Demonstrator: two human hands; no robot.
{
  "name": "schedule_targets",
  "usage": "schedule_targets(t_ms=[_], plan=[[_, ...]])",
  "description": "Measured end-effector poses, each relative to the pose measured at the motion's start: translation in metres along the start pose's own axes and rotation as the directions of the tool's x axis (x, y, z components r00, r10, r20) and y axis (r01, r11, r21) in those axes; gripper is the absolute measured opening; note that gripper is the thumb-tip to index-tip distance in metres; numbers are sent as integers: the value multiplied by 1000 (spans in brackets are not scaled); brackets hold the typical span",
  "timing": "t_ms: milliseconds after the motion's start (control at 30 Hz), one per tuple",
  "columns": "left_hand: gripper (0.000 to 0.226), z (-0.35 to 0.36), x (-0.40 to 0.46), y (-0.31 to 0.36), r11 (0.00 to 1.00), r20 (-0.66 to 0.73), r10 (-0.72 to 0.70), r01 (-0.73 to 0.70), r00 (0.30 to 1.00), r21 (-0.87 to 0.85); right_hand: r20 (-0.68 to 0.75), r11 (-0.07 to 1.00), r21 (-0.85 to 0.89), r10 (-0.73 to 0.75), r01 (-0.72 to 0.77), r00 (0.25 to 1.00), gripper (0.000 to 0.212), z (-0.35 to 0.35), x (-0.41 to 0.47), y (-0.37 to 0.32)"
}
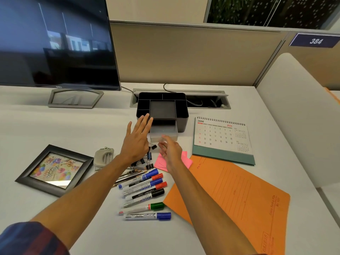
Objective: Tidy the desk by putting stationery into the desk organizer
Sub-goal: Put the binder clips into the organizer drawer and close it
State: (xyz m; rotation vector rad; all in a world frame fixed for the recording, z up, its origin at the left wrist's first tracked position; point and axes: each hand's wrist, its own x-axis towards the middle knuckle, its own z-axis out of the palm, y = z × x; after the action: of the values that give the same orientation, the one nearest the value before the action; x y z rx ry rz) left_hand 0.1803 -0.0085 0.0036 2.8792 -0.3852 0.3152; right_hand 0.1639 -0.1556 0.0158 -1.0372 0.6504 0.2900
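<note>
Reaching with straight fingers of left hand to front left corner of boxy black plastic desk organizer, frosted drawer pulled out; right hand blurred, grip unclear, above pink sticky notes; capped cylindrical markers and binder clips below wrists.

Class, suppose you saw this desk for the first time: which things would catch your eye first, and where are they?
Two bare hands, the left hand and right hand, reach toward the black desk organizer at the centre, whose drawer is pulled out. Below them lies a row of markers, with a bright orange folder to the right.
</note>
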Motion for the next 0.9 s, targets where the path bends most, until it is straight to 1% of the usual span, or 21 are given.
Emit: schedule_targets(t_ms=[100, 167, 233, 300, 367, 433, 533, 600, 667, 767, 900], plan=[[74, 0, -6, 4, 998, -86, -35, 31, 996, -56, -15, 999, -21, -38, 38, 999, 46, -9, -4, 6], [63, 1, -14, 6, 991, -152, -105, 92, 983, -94, -14, 998, -47, -50, 49, 999, 50, -15, -5, 10], [49, 6, -21, 8, 982, -174, -174, 156, 969, -110, -10, 996, -66, -59, 58, 998, 54, -20, -6, 11], [39, 10, -27, 9, 977, -140, -196, 181, 971, -115, -9, 994, -80, -73, 72, 997, 55, -24, -7, 12], [35, 17, -29, 8, 970, -75, -209, 197, 975, -139, -8, 992, -86, -90, 89, 996, 55, -27, -10, 13], [36, 23, -30, 9, 969, -4, -185, 182, 983, -167, -17, 990, -91, -112, 110, 994, 56, -29, -11, 14], [42, 27, -30, 12, 976, 91, -86, 103, 992, -194, -39, 984, -110, -144, 139, 989, 55, -32, -12, 16], [45, 29, -30, 13, 970, 159, -69, 103, 985, -221, -50, 982, -114, -155, 149, 987, 54, -34, -12, 15], [43, 29, -30, 13, 963, 209, -69, 120, 975, -243, -50, 979, -128, -164, 157, 985, 55, -36, -11, 13], [33, 27, -29, 14, 953, 207, -50, 109, 977, -282, -38, 977, -143, -166, 159, 985, 54, -36, -10, 12], [28, 21, -34, 11, 942, 168, -92, 141, 981, -305, -27, 980, -141, -145, 140, 989, 47, -28, -9, 13]])
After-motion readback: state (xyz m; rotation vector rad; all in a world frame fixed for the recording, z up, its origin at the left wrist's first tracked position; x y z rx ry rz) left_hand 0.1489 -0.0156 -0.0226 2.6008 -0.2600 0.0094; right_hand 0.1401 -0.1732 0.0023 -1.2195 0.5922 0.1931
